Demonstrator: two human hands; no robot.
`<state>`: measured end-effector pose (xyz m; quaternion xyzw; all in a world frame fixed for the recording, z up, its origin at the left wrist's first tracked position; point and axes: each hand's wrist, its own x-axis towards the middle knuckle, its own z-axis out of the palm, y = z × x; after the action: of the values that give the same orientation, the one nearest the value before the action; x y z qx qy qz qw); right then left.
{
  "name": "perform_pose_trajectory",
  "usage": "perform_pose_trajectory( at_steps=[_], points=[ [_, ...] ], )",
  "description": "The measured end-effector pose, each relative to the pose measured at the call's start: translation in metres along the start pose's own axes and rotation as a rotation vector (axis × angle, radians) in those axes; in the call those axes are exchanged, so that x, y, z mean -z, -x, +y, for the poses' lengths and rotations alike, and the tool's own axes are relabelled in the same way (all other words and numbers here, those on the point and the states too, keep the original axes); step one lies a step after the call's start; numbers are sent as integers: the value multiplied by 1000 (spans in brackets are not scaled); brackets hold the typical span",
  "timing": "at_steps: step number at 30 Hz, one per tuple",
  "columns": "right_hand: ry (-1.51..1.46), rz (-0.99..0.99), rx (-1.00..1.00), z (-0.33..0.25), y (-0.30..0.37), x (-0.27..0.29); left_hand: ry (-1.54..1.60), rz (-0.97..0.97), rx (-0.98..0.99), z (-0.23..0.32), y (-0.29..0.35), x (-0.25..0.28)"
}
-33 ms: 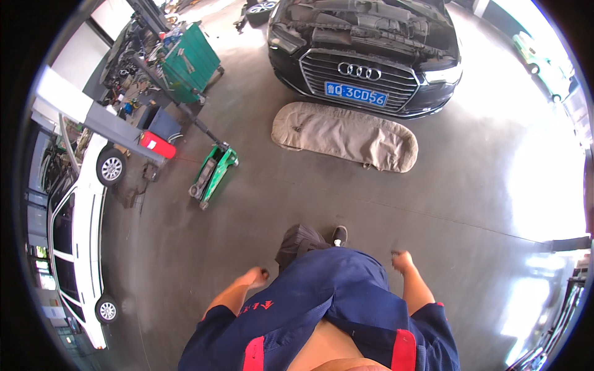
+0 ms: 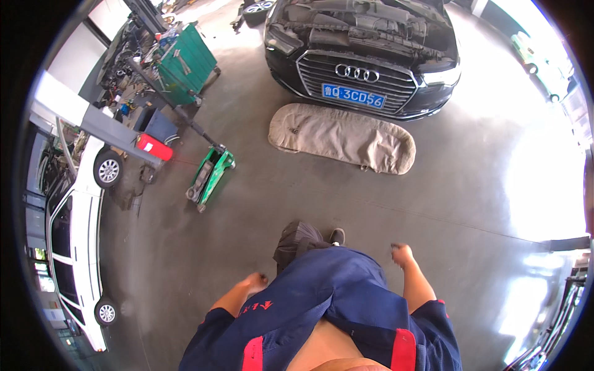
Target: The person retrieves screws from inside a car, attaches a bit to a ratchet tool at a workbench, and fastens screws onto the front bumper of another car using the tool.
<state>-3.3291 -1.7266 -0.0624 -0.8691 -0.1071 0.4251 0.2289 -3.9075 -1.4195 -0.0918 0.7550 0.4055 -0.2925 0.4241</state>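
You stand on a grey workshop floor [image 2: 303, 195] in an open navy jacket [image 2: 297, 297]; your left hand [image 2: 254, 282] hangs beside it, blurred, fingers seemingly curled; your right hand [image 2: 402, 255] is slightly farther out, fingers apparently bent in; dark patches show at the fingertips of both, and whether either hand is closed on something small cannot be told. Little has changed: the surroundings sit a touch farther left in view than an instant ago, your hands nearly where they were; that leaves the equipment ahead untouched.

One dark shoe [image 2: 337, 236] shows between your hands; beyond, to the left, is a green floor jack [image 2: 216, 178], nearest your left hand yet well apart from it, its long handle [image 2: 192, 125] slanting far and left; farther, near centre, a creased beige pad [image 2: 340, 139] lies lengthwise across the front of a black car [image 2: 374, 71], its engine bay exposed; at far left are a red cylinder [image 2: 154, 147] and, past it, a green cart [image 2: 189, 68].
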Motion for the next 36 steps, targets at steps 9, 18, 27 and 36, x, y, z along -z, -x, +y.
perform_pose_trajectory(
  at_steps=[9,18,27,36],
  points=[
    [49,185,229,-246,-213,109,34,6,157,63,-214,179],
    [-255,187,-4,-385,-250,171,159,559,-90,251,-407,604],
    [-355,45,143,-562,-448,259,157,504,-96,386,-525,685],
    [147,-225,489,-783,-625,260,314,454,135,380,-506,682]
  ],
)
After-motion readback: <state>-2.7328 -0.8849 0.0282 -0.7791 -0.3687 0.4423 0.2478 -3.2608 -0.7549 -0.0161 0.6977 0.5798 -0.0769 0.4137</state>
